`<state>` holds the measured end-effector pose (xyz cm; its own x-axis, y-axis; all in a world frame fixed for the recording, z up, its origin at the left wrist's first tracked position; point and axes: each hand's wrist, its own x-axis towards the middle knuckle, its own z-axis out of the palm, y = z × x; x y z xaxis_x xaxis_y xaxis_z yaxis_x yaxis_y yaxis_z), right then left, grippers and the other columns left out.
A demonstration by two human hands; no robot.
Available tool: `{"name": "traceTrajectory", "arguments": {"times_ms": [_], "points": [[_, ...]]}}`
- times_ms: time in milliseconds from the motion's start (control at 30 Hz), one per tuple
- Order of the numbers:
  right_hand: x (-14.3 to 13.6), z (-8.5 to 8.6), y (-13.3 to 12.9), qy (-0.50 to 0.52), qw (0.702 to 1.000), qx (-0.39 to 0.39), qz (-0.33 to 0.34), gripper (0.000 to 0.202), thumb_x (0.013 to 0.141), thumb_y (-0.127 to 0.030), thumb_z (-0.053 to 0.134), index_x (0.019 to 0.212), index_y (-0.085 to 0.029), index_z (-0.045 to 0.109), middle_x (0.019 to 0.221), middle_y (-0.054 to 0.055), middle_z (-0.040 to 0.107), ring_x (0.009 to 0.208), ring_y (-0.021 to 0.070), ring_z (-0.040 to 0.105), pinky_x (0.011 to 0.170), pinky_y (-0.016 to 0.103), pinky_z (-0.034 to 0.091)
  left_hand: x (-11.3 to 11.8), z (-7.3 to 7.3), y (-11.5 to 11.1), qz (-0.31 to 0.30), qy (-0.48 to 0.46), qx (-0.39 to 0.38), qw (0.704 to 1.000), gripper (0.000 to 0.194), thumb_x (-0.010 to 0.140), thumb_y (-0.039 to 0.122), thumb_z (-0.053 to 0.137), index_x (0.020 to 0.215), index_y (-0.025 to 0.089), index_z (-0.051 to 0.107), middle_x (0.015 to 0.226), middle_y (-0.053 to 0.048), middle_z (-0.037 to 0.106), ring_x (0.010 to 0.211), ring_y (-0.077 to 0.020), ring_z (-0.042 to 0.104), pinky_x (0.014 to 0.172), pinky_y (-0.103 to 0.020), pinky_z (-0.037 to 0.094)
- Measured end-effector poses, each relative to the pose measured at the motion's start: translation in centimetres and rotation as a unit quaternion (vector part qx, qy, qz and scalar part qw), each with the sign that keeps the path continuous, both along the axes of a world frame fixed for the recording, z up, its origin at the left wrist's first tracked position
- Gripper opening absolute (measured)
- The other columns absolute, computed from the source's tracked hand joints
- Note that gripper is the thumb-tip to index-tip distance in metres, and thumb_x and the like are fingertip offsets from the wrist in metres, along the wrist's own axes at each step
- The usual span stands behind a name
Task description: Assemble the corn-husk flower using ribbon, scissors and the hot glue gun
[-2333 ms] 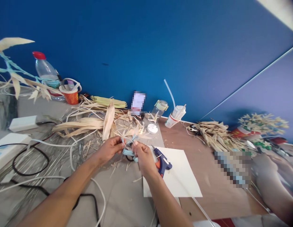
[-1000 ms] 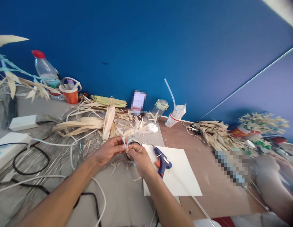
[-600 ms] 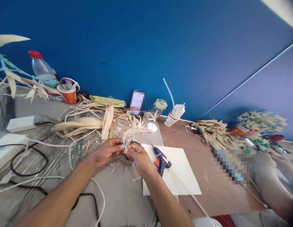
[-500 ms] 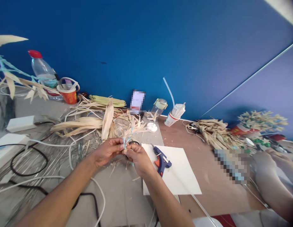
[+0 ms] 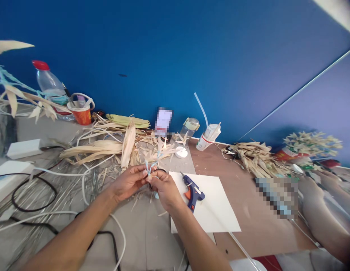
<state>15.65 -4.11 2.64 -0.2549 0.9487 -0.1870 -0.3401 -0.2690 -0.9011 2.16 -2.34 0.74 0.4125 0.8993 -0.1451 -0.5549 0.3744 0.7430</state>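
Observation:
My left hand [image 5: 132,181] and my right hand [image 5: 163,185] meet over the table, fingertips pinched together. Between them is a corn husk flower [image 5: 158,153] with pale pointed petals and thin stems wrapped in light blue. Both hands grip its stems, and the fingers partly cover the lower end. Just right of my right hand, a blue glue gun [image 5: 195,191] with an orange trigger lies on a white sheet [image 5: 217,218]. A black ring-shaped thing, perhaps a scissors handle, shows partly behind my right fingers.
Dried corn husks [image 5: 93,149] and a green-yellow corn cob [image 5: 128,120] lie behind my hands. Cables and thin wires [image 5: 67,203] spread on the left. A plastic bottle [image 5: 50,84], an orange cup [image 5: 82,114] and a white cup [image 5: 204,141] stand near the wall. Another person's arm [image 5: 318,210] is at right.
The flower's blue stems stand a little further apart above my fingers, and its head has tilted slightly right. Both hands keep their pinch. The other person's arm at right has shifted.

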Motion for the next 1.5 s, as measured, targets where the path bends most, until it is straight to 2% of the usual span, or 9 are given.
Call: {"name": "traceTrajectory", "arguments": {"times_ms": [133,400,633,800,1000,1100,1200,1367,1500], "points": [[0.1,0.2,0.0,0.001,1.000,0.012,-0.005,0.013,0.060,-0.026,0.069,0.056,-0.017,0.061,0.049,-0.004,0.054,0.044,0.0062,0.025,0.048,0.023,0.022,0.1,-0.2,0.0,0.000,-0.019,-0.008,1.000,0.016,0.068,0.022,0.073,0.080,0.011,0.071,0.066,-0.002,0.060,0.053,-0.0057,0.044,0.056,-0.019,0.041],[0.1,-0.7,0.2,0.006,1.000,-0.010,0.003,0.019,0.058,-0.027,0.072,0.056,-0.016,0.057,0.047,-0.006,0.046,0.045,0.0058,0.026,0.047,0.023,0.018,-0.1,-0.6,0.0,-0.010,-0.001,-0.037,0.999,0.020,0.061,0.020,0.079,0.078,0.013,0.072,0.075,-0.005,0.066,0.069,-0.0124,0.058,0.067,-0.024,0.046],[0.0,-0.6,0.1,-0.022,1.000,-0.012,0.010,0.026,0.057,-0.031,0.072,0.053,-0.017,0.051,0.043,-0.009,0.036,0.043,0.0052,0.021,0.046,0.024,0.013,0.0,-0.6,-0.1,-0.034,0.000,-0.003,0.999,0.012,0.067,0.022,0.074,0.074,0.014,0.068,0.071,-0.003,0.062,0.068,-0.0136,0.056,0.068,-0.027,0.044],[0.7,-0.1,0.2,-0.078,0.997,0.002,0.007,0.024,0.057,-0.030,0.072,0.053,-0.016,0.052,0.046,-0.007,0.042,0.047,0.0060,0.029,0.049,0.023,0.019,-0.3,-0.3,0.0,-0.064,0.027,0.023,0.997,0.016,0.069,0.027,0.072,0.067,0.014,0.062,0.068,-0.002,0.055,0.068,-0.0135,0.051,0.067,-0.025,0.039],[1.7,0.0,0.7,0.002,0.995,-0.048,0.090,0.021,0.054,-0.027,0.072,0.056,-0.017,0.054,0.050,-0.006,0.042,0.046,0.0057,0.026,0.047,0.023,0.014,-0.8,0.1,-0.1,-0.111,0.055,0.056,0.991,0.016,0.073,0.030,0.067,0.071,0.015,0.060,0.073,-0.003,0.054,0.071,-0.0158,0.050,0.069,-0.027,0.039],[2.0,0.0,0.9,0.068,0.987,-0.082,0.120,0.019,0.055,-0.030,0.069,0.059,-0.016,0.057,0.053,-0.004,0.041,0.048,0.0069,0.026,0.046,0.023,0.012,-1.1,0.3,-0.1,-0.101,0.078,0.063,0.990,0.016,0.073,0.030,0.067,0.074,0.015,0.062,0.075,-0.004,0.055,0.074,-0.0165,0.051,0.070,-0.028,0.039],[2.0,0.0,0.9,0.087,0.985,-0.097,0.116,0.018,0.057,-0.030,0.067,0.062,-0.015,0.058,0.055,-0.003,0.042,0.048,0.0071,0.025,0.045,0.022,0.012,-1.2,0.4,-0.1,-0.091,0.094,0.059,0.990,0.019,0.071,0.031,0.069,0.076,0.014,0.064,0.076,-0.004,0.056,0.074,-0.0164,0.052,0.071,-0.028,0.040],[1.6,-0.2,0.5,-0.044,0.997,-0.042,0.056,0.018,0.059,-0.027,0.068,0.056,-0.016,0.053,0.046,-0.007,0.038,0.044,0.0058,0.024,0.045,0.022,0.015,-0.9,0.2,-0.1,-0.071,0.147,0.055,0.985,0.018,0.071,0.031,0.069,0.075,0.014,0.063,0.072,-0.002,0.057,0.069,-0.0137,0.052,0.068,-0.026,0.040],[1.2,-0.3,0.3,-0.185,0.982,0.031,-0.011,0.011,0.063,-0.023,0.061,0.058,-0.016,0.055,0.051,-0.005,0.045,0.049,0.0074,0.034,0.049,0.022,0.026,-0.3,0.1,-0.1,-0.001,0.202,0.051,0.978,0.018,0.067,0.025,0.071,0.064,0.014,0.057,0.060,0.003,0.053,0.058,-0.0097,0.047,0.058,-0.022,0.036]]}}
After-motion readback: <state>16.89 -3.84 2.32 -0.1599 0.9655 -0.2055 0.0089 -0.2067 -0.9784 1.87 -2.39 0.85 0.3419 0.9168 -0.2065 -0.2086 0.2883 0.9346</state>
